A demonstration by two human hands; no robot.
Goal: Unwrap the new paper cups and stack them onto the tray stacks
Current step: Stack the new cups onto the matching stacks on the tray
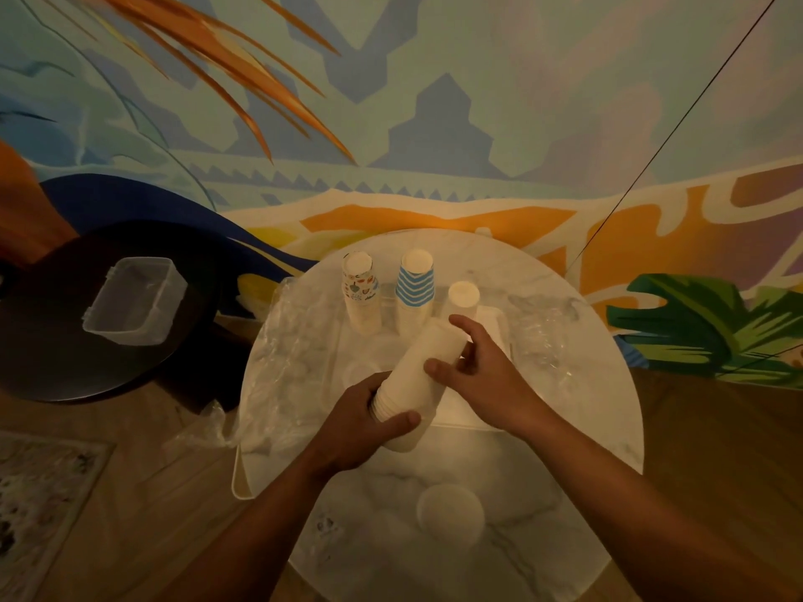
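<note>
A long stack of plain white paper cups lies tilted above the round marble table, rims toward me. My left hand grips its rim end from below. My right hand holds the upper part, thumb on the side and fingers curled over the far end. Behind them, on a pale tray, stand three upside-down stacks: one with small coloured prints, one with blue and white stripes, and a plain white one, partly hidden by my right hand.
Crumpled clear plastic wrap lies on the table's left side and right side. A single white cup sits near the front edge. To the left, a clear plastic box rests on a dark round table.
</note>
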